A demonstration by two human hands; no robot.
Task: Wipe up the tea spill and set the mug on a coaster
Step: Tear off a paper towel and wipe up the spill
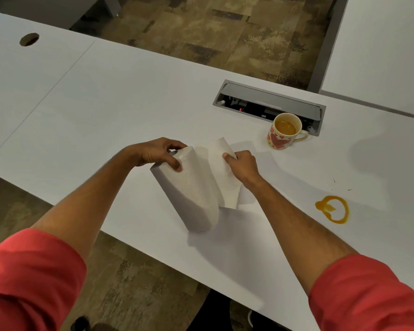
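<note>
Cream mug (283, 135) with red heart print, upright, part-filled with amber tea, handle to the right, stands on the white table (105, 111) just before a recessed cable box (270, 105); ring-shaped amber tea spill (333, 209) lies well apart, nearer the table's front edge.

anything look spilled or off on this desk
Yes. An amber, ring-shaped tea spill sits on the white desk, apart from the cream heart-patterned mug, which stands bare on the desk beside the open grey cable box. No coaster is in view.
</note>
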